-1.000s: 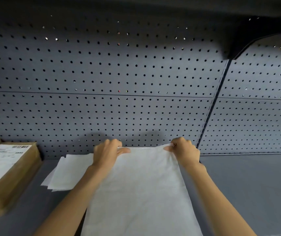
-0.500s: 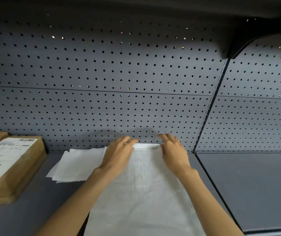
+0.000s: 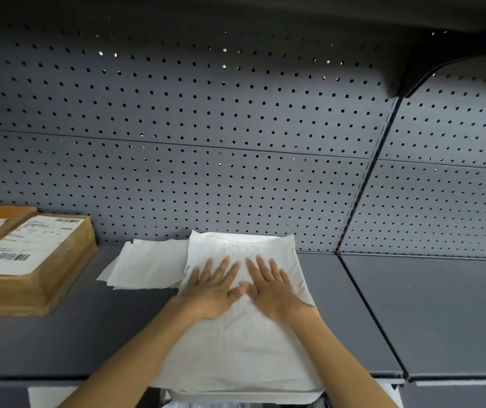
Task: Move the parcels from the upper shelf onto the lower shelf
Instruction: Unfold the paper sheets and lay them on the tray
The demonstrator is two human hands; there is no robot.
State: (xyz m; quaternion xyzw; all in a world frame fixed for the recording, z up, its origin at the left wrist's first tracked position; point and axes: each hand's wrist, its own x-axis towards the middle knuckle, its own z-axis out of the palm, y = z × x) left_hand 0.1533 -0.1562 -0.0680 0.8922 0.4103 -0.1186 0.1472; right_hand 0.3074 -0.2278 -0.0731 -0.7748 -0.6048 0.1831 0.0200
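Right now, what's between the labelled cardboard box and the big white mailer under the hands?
Head view: a smaller stack of white flat parcels, its right edge tucked under the big white mailer, with bare grey shelf separating it from the cardboard box.

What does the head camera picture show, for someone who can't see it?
Two bare hands, left hand and right hand, press flat on a big white soft plastic mailer bag lying on a dark grey metal shelf. Brown labelled cardboard boxes sit further left.
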